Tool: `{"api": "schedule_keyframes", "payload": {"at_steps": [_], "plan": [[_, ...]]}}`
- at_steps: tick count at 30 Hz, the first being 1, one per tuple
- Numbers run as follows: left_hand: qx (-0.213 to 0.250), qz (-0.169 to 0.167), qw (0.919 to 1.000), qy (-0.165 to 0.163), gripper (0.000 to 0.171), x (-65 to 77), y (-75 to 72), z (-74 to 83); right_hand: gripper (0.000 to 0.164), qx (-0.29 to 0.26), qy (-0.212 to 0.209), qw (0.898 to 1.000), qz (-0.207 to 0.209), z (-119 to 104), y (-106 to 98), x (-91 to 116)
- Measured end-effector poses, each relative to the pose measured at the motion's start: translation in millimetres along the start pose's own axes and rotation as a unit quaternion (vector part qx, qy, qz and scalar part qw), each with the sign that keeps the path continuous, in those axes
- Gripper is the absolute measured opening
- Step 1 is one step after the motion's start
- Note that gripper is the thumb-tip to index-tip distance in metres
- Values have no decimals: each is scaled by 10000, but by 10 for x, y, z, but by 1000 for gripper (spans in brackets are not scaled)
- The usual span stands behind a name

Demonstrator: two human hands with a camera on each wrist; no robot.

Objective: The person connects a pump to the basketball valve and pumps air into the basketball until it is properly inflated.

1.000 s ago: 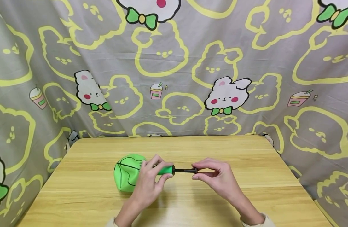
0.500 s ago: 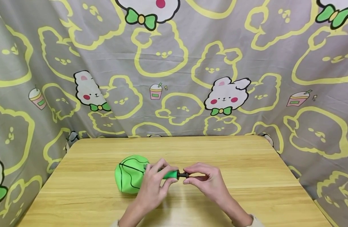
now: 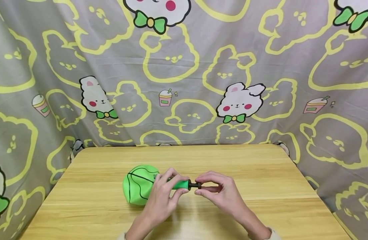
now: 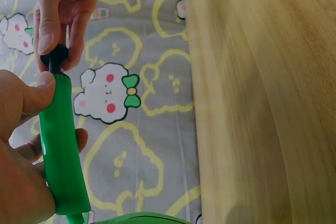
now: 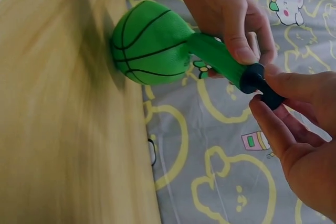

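A green ball with black lines [image 3: 139,185], its side partly dented, lies left of centre in the head view. A small green hand pump [image 4: 62,145] points into it; the right wrist view shows the pump's narrow end meeting the ball [image 5: 149,45]. My left hand [image 3: 164,195] grips the pump's barrel, thumb near its black collar, and hides part of the ball. With thumb and fingers, my right hand [image 3: 221,190] pinches the black plunger handle [image 5: 271,99]. Only a short length of the plunger rod shows between collar and handle.
Under the hands is a light wooden table [image 3: 247,160] with rounded far corners. Grey curtain cloth [image 3: 190,76] with yellow outlines and cartoon rabbits hangs behind it and on both sides.
My right hand has moved left, pushing the plunger further into the barrel. The left hand, with the pump and ball, has shifted slightly right. In the last half second little differs.
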State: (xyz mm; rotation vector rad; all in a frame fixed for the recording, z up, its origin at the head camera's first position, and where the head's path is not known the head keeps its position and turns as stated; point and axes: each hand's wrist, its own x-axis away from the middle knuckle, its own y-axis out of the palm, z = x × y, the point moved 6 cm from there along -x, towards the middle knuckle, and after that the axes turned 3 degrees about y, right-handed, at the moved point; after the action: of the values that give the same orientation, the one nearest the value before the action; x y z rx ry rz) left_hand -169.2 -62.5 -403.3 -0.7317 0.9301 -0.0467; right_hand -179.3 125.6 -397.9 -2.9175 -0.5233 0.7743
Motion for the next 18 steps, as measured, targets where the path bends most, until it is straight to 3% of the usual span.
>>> {"api": "schedule_keyframes", "payload": {"at_steps": [8, 15, 18], "plan": [[12, 6, 9999, -124, 25, 0, -22, -40, 26, 71, 347, 9992, -198, -33, -158, -9], [-10, 14, 9998, -203, 25, 5, -43, -82, 28, 195, 284, 9989, -320, -88, -284, -8], [-13, 96, 9998, -162, 25, 1, -71, -95, 28, 176, 468, 9981, -356, -101, -353, -9]]}}
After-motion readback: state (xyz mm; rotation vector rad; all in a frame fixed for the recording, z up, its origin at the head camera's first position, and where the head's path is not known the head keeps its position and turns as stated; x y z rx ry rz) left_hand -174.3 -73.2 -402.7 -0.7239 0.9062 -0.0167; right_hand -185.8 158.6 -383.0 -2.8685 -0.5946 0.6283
